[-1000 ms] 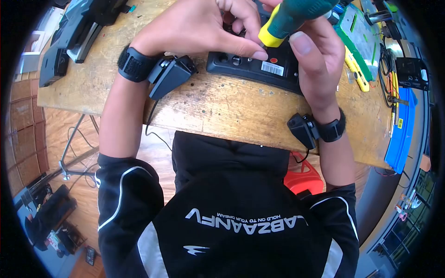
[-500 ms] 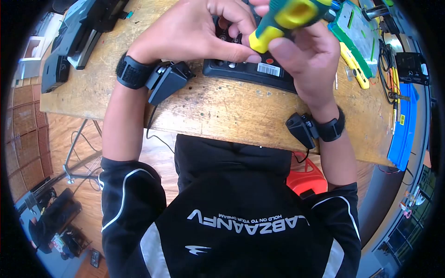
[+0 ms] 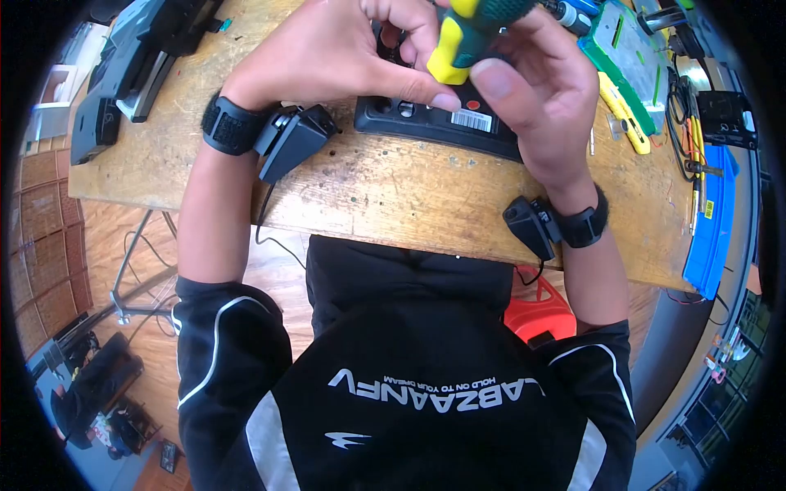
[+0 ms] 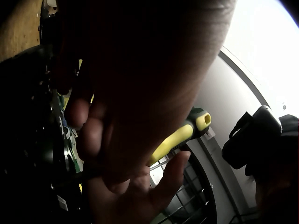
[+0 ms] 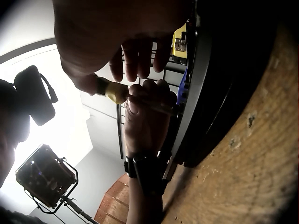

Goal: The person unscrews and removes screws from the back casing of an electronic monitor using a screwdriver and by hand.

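Note:
A green-and-yellow screwdriver (image 3: 473,41) stands tip-down, slightly tilted, over a black plastic casing (image 3: 498,141) with a barcode label (image 3: 472,121) and a red dot. My right hand (image 3: 547,102) holds the handle loosely, thumb on the near side and fingers around the far side. Beside it, my left hand (image 3: 323,57) reaches across the casing, with its thumb and curled fingers at the shaft. The shaft (image 5: 152,104) shows against the left hand in the right wrist view. Where the tip meets the casing is hidden by the left thumb.
On the right lie a yellow utility knife (image 3: 625,114), a green-edged tray (image 3: 626,69), cables and a blue bin (image 3: 711,225). Large black equipment (image 3: 147,61) occupies the table's back left. The wooden table's front edge (image 3: 393,244) runs close to my body.
The screwdriver handle has shifted left and turned, bringing a yellow patch round to face the camera. The right hand has moved a little left with it. The left thumb stays near the shaft.

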Demonstrator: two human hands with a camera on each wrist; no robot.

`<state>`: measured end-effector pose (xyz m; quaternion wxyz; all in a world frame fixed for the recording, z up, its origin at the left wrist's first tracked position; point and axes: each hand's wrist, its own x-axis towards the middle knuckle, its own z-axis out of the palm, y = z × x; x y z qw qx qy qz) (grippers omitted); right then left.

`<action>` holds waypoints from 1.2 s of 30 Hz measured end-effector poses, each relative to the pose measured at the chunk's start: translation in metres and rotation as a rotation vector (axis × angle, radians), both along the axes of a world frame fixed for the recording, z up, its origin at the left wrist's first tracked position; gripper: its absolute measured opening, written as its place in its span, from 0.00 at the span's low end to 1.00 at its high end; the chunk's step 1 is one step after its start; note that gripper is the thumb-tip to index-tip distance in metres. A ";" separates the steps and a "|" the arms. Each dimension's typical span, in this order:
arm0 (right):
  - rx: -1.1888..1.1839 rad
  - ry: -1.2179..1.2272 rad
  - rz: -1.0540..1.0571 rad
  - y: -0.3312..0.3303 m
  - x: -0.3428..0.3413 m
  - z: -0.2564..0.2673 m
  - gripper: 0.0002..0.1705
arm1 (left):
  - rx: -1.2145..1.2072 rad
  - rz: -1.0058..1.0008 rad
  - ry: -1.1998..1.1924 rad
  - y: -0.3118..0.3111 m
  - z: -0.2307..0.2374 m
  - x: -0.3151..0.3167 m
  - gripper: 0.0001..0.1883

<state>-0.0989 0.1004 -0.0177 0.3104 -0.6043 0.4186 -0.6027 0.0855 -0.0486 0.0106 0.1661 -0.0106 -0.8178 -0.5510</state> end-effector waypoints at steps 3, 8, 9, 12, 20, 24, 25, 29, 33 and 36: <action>-0.111 0.096 -0.287 -0.003 0.038 0.015 0.26 | -0.127 -0.014 -0.080 0.001 0.009 0.002 0.08; -0.070 0.016 -0.017 -0.002 0.005 0.001 0.32 | -0.210 0.047 -0.091 0.003 0.009 0.000 0.06; -0.027 -0.009 -0.015 -0.002 0.005 0.003 0.33 | -0.209 0.046 -0.091 0.002 0.008 0.000 0.06; -0.044 -0.021 -0.073 0.002 0.018 0.014 0.35 | -0.105 0.035 -0.117 0.001 0.004 0.001 0.06; -0.203 0.136 -0.150 -0.003 0.022 0.002 0.29 | 0.021 -0.021 -0.024 0.005 0.003 0.000 0.07; -0.166 -0.078 -0.017 -0.008 0.007 -0.007 0.32 | -0.056 -0.005 -0.046 0.006 0.009 -0.003 0.09; -0.163 -0.080 -0.016 -0.006 0.006 -0.005 0.32 | -0.131 0.026 -0.127 0.007 0.012 -0.002 0.09; -0.193 0.171 -0.111 -0.005 0.004 0.003 0.34 | -0.017 -0.022 -0.077 0.002 0.000 -0.003 0.08; -0.218 0.161 -0.113 -0.007 0.012 0.001 0.34 | 0.075 -0.042 -0.079 0.003 -0.004 -0.002 0.05; -0.065 -0.263 0.042 0.003 0.019 0.012 0.29 | 0.067 -0.042 -0.012 0.006 -0.001 -0.005 0.03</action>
